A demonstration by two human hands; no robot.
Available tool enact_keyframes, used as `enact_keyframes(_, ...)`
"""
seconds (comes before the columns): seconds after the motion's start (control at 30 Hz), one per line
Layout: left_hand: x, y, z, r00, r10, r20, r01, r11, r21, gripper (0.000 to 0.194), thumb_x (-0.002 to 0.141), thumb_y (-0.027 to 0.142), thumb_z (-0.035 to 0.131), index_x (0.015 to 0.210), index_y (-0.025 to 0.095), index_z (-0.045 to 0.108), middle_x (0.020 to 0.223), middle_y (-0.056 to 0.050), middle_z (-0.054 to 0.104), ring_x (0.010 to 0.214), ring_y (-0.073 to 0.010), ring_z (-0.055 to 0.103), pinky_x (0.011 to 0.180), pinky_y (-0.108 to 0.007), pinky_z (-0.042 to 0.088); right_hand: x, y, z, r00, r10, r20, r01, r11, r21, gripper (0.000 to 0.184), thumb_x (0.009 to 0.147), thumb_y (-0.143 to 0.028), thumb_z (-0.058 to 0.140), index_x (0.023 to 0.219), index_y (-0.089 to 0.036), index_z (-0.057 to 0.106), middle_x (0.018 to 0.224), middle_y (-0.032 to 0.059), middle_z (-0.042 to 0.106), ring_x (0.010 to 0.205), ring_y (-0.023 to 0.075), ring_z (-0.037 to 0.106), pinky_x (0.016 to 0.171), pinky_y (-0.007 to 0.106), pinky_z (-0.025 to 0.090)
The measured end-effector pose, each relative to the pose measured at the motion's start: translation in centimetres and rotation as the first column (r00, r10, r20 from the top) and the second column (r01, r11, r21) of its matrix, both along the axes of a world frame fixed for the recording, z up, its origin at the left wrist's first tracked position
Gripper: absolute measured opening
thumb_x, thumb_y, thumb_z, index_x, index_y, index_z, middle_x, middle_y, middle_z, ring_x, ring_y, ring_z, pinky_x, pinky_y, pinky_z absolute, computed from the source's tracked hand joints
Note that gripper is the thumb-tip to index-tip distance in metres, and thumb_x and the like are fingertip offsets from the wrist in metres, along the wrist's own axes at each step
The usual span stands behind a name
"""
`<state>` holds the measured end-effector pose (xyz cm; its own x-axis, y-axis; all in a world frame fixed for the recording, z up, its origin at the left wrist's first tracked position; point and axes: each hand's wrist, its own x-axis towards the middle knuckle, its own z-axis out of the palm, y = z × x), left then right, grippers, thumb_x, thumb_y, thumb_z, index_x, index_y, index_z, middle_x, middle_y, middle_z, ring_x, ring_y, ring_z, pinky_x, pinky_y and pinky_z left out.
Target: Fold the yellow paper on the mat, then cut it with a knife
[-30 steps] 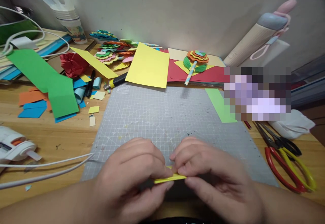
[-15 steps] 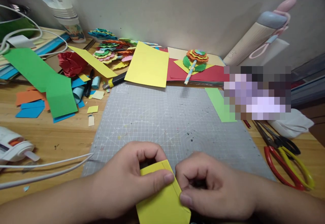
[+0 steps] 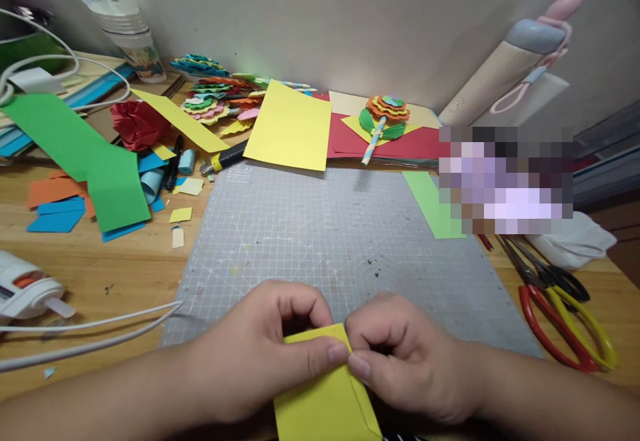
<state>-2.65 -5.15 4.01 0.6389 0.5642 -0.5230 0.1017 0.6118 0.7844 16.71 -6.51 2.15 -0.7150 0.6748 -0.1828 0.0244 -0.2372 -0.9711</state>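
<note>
Though cluttered, desk [image 3: 130,267] against wall [image 3: 320,21] beyond folded paper [image 3: 320,404]

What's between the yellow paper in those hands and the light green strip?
In the head view, the right hand comes first, then a stretch of the gridded grey cutting mat.

The yellow paper [image 3: 320,401] in the grip looks matt and smooth, with a crisp fold along one edge. Beyond the grip, the mat [image 3: 300,241] is dull and plastic-looking. Right of the grip, the scissors [image 3: 529,294] join metal blades to smooth, slightly shiny plastic handles. To its left, a smooth plastic glue gun [image 3: 43,294] sits on the grained wooden desk [image 3: 115,261]; farther off, red paper [image 3: 137,124] looks rough and crumpled.
</note>
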Motion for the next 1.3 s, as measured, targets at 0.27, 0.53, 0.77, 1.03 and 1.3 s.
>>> enact_keyframes(0.27,-0.5,-0.1,-0.6,0.998,-0.050,0.037,0.048,0.998,0.041,0.038,0.074,0.049,0.069,0.070,0.016,0.050,0.060,0.006,0.047,0.055,-0.0072,0.040,0.052,-0.019,0.035,-0.3,0.1,0.1,0.996,-0.052,-0.068,0.052,0.999,0.002,0.034,0.089,-0.032,0.056,0.061,-0.018,0.043,0.057,-0.0069,0.033,0.052,0.0060,0.028,0.046,0.019,0.026)
enact_keyframes(0.53,0.0,-0.2,-0.5,0.986,-0.124,-0.115,0.137,0.984,0.114,0.028,0.074,0.040,0.066,0.067,0.016,0.054,0.058,0.006,0.046,0.056,-0.0081,0.039,0.051,-0.019,0.032,-0.3,0.2,-0.6,0.998,-0.017,-0.060,0.011,0.996,-0.091,0.042,0.091,-0.041,0.053,0.058,-0.018,0.041,0.054,-0.0075,0.029,0.048,0.0060,0.024,0.043,0.020,0.021)
enact_keyframes(0.77,-0.5,0.8,-0.8,0.988,0.154,-0.013,-0.149,0.973,0.174,0.030,0.078,0.045,0.064,0.071,0.017,0.053,0.064,0.003,0.055,0.056,-0.0095,0.048,0.052,-0.020,0.038,0.0,0.6,0.0,0.994,-0.110,0.010,0.110,0.994,0.018,0.036,0.092,-0.044,0.048,0.067,-0.019,0.046,0.060,-0.0042,0.041,0.055,0.0093,0.036,0.050,0.023,0.030)
enact_keyframes(1.03,-1.0,1.0,-1.0,0.968,0.236,-0.089,-0.170,0.871,0.461,0.014,0.082,0.030,0.058,0.077,0.019,0.052,0.071,0.003,0.054,0.066,-0.0121,0.049,0.060,-0.023,0.040,0.0,1.2,-0.1,0.862,-0.495,0.105,0.437,0.833,0.340,0.021,0.089,-0.030,0.054,0.072,-0.020,0.057,0.064,-0.0022,0.053,0.059,0.0111,0.048,0.054,0.023,0.039)
enact_keyframes(1.3,-0.8,0.2,-0.2,0.985,-0.047,-0.167,0.146,0.744,0.652,0.021,0.090,0.028,0.046,0.070,0.019,0.048,0.063,0.005,0.044,0.060,-0.0097,0.042,0.055,-0.021,0.034,0.0,0.7,0.2,0.958,-0.282,0.056,0.251,0.916,0.313,0.018,0.089,-0.029,0.058,0.074,-0.018,0.060,0.065,-0.0025,0.056,0.059,0.0095,0.049,0.055,0.022,0.040)
